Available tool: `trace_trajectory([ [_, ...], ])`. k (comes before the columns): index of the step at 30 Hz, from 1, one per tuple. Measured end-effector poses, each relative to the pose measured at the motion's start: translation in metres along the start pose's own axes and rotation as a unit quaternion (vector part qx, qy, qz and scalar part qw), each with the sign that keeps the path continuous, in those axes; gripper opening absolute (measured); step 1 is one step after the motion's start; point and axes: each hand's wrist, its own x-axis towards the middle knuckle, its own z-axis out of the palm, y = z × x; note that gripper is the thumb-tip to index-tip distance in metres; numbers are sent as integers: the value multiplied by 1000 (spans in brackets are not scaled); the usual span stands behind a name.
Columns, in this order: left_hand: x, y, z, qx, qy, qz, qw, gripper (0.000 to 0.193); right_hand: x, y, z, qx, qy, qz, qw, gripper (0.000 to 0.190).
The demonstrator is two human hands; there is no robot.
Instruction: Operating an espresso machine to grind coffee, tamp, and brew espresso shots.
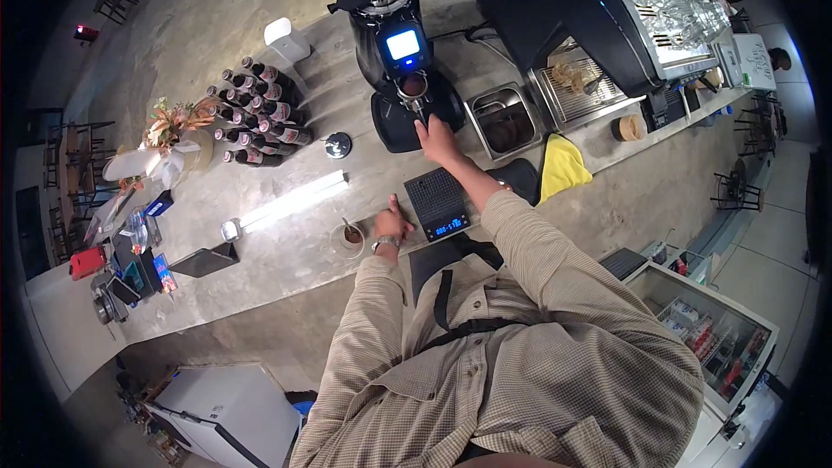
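My right hand [439, 140] grips the handle of a portafilter [419, 106], its basket under the spout of a black coffee grinder [390, 39]. Ground coffee fills the basket, and the grinder's screen is lit. On the counter's front edge rests my left hand [391, 222], one finger extended and nothing visible in it. Just left of that hand stands a clear glass cup [344, 248] with a spoon and brown grounds inside. A black coffee scale [437, 198] with a lit blue display lies between my two arms.
Right of the grinder are a steel bin [476, 110], an espresso machine [546, 6] and a yellow cloth [564, 169]. A round tamper or distributor [338, 145] sits near several dark bottles [266, 117]. A small lamp [231, 229] and a dark tablet [205, 261] stand further left.
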Motion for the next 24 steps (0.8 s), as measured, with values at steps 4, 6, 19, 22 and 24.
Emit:
trace_trajectory([
  [4, 1, -1, 0, 11, 10, 5, 1000, 101, -1, -1, -1, -9, -6, 3, 1000, 42],
  [6, 0, -1, 0, 15, 12, 7, 1000, 101, -1, -2, -2, -11, -7, 4, 1000, 42],
  [19, -7, 4, -4, 5, 0, 16, 1000, 99, -1, -6, -9, 5, 1, -10, 1000, 43],
  [22, -6, 4, -4, 6, 0, 18, 1000, 99, -1, -5, -8, 8, -2, -9, 1000, 43],
  [24, -6, 4, -4, 7, 0, 18, 1000, 99, -1, -5, -8, 8, -4, -8, 1000, 43],
])
